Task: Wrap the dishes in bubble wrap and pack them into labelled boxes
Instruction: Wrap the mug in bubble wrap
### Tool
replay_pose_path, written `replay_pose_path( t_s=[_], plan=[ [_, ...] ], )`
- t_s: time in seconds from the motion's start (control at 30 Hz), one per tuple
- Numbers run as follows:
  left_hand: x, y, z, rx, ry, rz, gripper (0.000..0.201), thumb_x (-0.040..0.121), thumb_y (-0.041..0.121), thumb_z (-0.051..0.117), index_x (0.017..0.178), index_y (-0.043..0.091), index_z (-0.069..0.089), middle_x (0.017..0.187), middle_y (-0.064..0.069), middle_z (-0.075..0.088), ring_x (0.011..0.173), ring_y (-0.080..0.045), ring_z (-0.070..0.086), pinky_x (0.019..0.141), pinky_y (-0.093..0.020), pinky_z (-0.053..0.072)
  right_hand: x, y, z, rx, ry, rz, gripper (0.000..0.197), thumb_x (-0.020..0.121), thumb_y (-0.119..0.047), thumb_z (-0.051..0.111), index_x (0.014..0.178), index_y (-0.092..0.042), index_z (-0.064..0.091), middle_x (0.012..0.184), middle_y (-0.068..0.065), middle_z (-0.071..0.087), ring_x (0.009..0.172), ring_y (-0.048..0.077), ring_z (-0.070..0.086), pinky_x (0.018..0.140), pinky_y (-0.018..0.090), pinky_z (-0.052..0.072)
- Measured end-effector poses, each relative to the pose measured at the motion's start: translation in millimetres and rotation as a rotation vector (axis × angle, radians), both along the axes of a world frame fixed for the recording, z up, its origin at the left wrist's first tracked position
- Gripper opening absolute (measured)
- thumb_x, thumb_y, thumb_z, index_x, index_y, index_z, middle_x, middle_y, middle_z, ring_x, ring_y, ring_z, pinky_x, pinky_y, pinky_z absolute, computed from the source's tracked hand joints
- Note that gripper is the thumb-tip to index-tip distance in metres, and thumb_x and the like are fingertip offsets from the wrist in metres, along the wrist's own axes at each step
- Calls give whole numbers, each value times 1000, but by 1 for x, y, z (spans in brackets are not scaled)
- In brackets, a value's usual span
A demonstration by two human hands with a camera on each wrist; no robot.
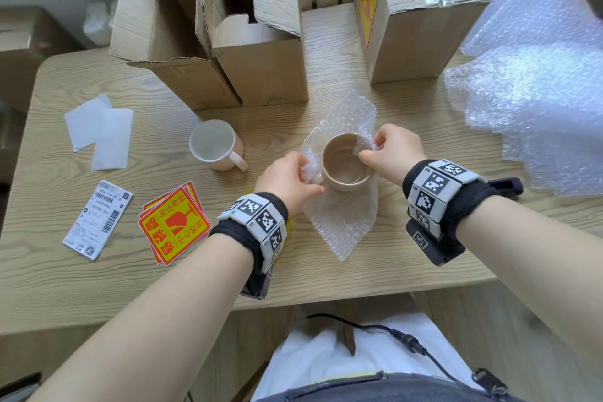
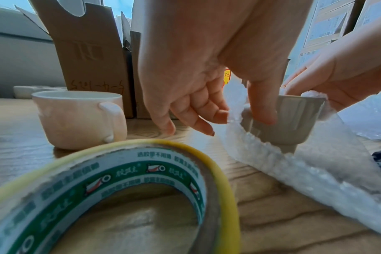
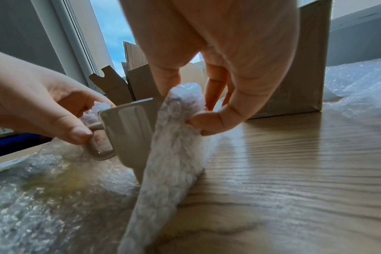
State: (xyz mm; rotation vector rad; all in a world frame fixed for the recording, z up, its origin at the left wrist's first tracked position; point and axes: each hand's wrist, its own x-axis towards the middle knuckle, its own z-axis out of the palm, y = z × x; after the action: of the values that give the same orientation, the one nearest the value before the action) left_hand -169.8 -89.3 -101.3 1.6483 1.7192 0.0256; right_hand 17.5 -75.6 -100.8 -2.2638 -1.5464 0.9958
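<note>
A beige mug (image 1: 347, 161) stands upright on a small sheet of bubble wrap (image 1: 342, 222) in the middle of the table. My left hand (image 1: 310, 178) pinches a raised edge of the wrap against the mug's handle side, the thumb (image 2: 263, 111) lying on the mug (image 2: 283, 123). My right hand (image 1: 367, 153) pinches a folded-up strip of wrap (image 3: 180, 120) at the mug's right rim, between thumb and fingers. In the right wrist view the mug (image 3: 128, 128) and its handle show. A second, pale pink mug (image 1: 217, 145) stands unwrapped to the left.
Two open cardboard boxes (image 1: 208, 42) stand behind the mugs, a closed box (image 1: 414, 16) to their right. A heap of bubble wrap (image 1: 538, 101) covers the right side. Red-and-yellow fragile stickers (image 1: 174, 225), a shipping label (image 1: 98, 220) and white papers (image 1: 101, 130) lie left. A tape roll (image 2: 124, 180) sits under my left wrist.
</note>
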Motion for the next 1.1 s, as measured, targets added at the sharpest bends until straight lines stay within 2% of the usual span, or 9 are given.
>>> replay_pose_path(
  t_s=[0.13,0.27,0.5,0.6,0.67,0.77,0.93,1.0,1.1],
  plan=[
    [1,1,10,26,81,-50,63,73,46,75,123,21,46,118,0,56,110,-20,54,94,-41,47,6,-1,6,-3,-28,47,42,79,-42,70,104,-10,59,104,5,62,101,21,56,80,28,42],
    [7,4,23,125,103,-67,57,75,48,72,119,20,50,124,-3,49,115,-22,50,97,-40,44,14,-3,13,2,40,21,56,77,-51,69,112,-9,60,109,4,62,104,20,57,84,26,41],
    [61,16,49,223,66,-213,43,87,43,59,124,22,51,129,-3,48,120,-22,45,99,-38,40,49,-8,25,46,125,-16,37,91,-41,54,96,-7,67,95,7,68,94,24,64,87,41,51],
    [95,21,53,226,17,-291,37,90,40,56,123,22,53,129,-1,50,120,-21,47,100,-39,40,83,-13,31,58,39,-38,31,92,-33,54,106,-9,66,108,8,66,101,24,60,90,32,47],
    [119,22,54,213,-9,-344,34,91,39,56,120,22,56,126,-2,52,117,-20,49,100,-39,42,110,-19,33,53,-53,-49,30,92,-27,53,112,-7,65,124,11,57,113,24,53,94,29,39],
    [156,23,50,213,-13,-405,31,90,39,57,117,23,59,123,-1,54,114,-20,52,98,-40,44,153,-29,30,28,-211,-76,29,89,-23,55,112,-10,64,148,12,26,135,28,26,109,36,26],
    [206,24,46,193,-3,-443,31,90,39,57,116,23,60,123,-2,54,114,-21,52,97,-39,45,214,-36,27,48,-370,-63,20,86,-20,54,93,-12,70,157,1,11,142,23,7,110,39,24],
    [221,24,46,199,1,-446,30,90,39,57,116,23,60,122,-1,54,113,-19,53,97,-38,45,229,-34,22,-26,-355,-5,26,89,-21,50,107,-13,67,158,-2,7,144,22,2,113,40,20],
    [240,27,44,190,-17,-431,32,90,38,58,118,21,59,122,-1,55,112,-18,54,97,-37,45,244,-32,10,12,-317,43,40,95,-19,43,133,-8,51,154,2,26,142,22,19,115,39,21]
  ],
)
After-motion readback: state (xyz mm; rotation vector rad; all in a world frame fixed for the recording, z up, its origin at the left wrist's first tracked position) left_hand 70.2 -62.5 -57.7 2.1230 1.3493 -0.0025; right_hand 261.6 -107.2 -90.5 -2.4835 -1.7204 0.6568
